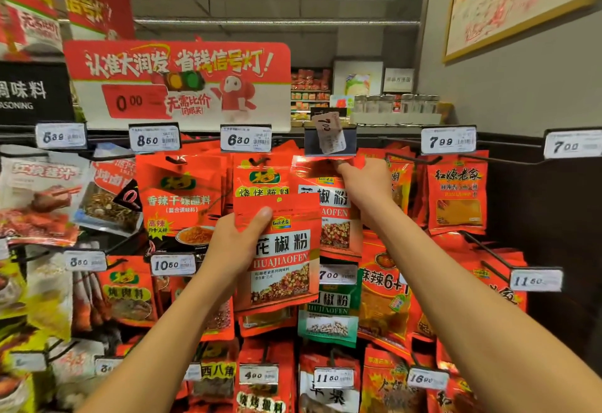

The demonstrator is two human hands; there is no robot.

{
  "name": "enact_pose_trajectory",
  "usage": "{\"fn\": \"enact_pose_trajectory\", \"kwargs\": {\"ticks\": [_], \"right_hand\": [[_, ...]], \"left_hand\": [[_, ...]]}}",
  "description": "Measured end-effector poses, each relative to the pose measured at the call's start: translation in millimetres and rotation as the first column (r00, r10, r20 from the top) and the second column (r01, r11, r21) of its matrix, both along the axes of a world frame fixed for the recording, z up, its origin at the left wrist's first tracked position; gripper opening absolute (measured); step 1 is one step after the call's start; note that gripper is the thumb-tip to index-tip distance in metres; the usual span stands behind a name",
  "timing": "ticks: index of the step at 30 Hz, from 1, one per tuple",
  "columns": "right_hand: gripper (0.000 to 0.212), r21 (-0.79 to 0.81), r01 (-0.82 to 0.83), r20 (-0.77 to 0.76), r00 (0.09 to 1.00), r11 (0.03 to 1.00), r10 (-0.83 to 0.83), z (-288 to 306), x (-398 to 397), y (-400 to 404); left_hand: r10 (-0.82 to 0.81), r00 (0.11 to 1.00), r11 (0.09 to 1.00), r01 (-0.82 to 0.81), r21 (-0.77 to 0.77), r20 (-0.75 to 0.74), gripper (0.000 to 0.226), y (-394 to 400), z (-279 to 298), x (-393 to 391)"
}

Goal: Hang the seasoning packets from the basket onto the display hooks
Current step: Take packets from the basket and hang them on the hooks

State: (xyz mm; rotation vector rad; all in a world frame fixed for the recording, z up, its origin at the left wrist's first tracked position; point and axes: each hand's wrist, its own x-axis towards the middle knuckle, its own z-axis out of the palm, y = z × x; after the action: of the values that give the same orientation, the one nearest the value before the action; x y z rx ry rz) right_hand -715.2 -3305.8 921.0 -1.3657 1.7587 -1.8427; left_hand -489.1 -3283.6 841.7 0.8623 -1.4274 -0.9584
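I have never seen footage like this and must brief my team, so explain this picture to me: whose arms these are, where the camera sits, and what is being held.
There is no machine here. The one picture comes from a camera worn on a person's head, looking forward at a shop display, so the two bare arms reaching in are the wearer's own. The left hand holds a red seasoning packet printed HUAJIAOFEN, lifted in front of the rack. The right hand reaches higher and pinches the top of a matching packet just under a tilted price tag reading 7.00; the hook itself is hidden there. Around them, many packets hang in rows on black display hooks, each with a price label. The basket is not in view.
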Motion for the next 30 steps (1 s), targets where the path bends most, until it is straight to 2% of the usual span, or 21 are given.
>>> {"fn": "enact_pose_trajectory", "kwargs": {"ticks": [3,6,9,11,13,14,15,17,18,19,21,24,30], "right_hand": [[0.032,0.023,0.064,-0.051,0.997,0.998,-0.062,-1,-2,-12],[0.033,0.088,0.076,-0.024,0.997,0.993,-0.075,1,-4,-26],[0.041,0.173,0.110,-0.094,0.991,0.979,-0.095,-2,-8,-33],[0.034,0.079,0.166,-0.131,0.979,0.983,-0.155,-8,-13,-27],[0.022,-0.097,0.173,-0.084,0.980,0.980,-0.182,-16,-19,-15],[0.024,-0.166,0.100,-0.006,0.995,0.981,-0.102,-19,-23,-9],[0.030,-0.204,-0.048,0.112,0.991,0.978,0.072,-20,-25,-1],[0.043,-0.207,-0.383,0.296,0.852,0.900,0.431,-18,-24,8],[0.042,-0.177,-0.469,0.304,0.810,0.865,0.501,-17,-23,10],[0.032,-0.133,-0.475,0.272,0.826,0.870,0.493,-14,-21,10],[0.014,-0.090,-0.382,0.208,0.896,0.920,0.393,-9,-19,7],[0.019,-0.100,-0.279,0.175,0.940,0.955,0.293,-5,-17,3],[0.023,-0.022,-0.107,0.138,0.984,0.994,0.109,-10,-15,-15]], "left_hand": [[0.005,1.000,1.000,-0.005,0.006,0.009,0.033,-3,-1,-3],[-0.033,0.999,0.999,0.033,0.029,0.001,0.027,-9,3,-10],[-0.067,0.997,0.995,0.070,0.065,-0.040,0.017,-18,12,-24],[-0.089,0.993,0.992,0.095,0.089,-0.072,0.015,-26,20,-35],[-0.098,0.993,0.991,0.104,0.088,-0.071,0.020,-34,28,-48],[-0.096,0.993,0.992,0.101,0.080,-0.064,0.024,-38,33,-55],[-0.097,0.994,0.992,0.101,0.073,-0.057,0.027,-42,38,-62],[-0.110,0.992,0.990,0.114,0.077,-0.060,0.027,-49,48,-76],[-0.117,0.990,0.988,0.124,0.091,-0.072,0.025,-51,53,-82],[-0.121,0.989,0.986,0.130,0.107,-0.087,0.023,-54,57,-88],[-0.117,0.988,0.985,0.129,0.114,-0.105,0.020,-58,64,-95],[-0.087,0.990,0.989,0.099,0.109,-0.110,0.015,-63,70,-100],[-0.013,0.994,0.978,0.034,0.207,-0.104,0.020,-79,68,-107]]}}
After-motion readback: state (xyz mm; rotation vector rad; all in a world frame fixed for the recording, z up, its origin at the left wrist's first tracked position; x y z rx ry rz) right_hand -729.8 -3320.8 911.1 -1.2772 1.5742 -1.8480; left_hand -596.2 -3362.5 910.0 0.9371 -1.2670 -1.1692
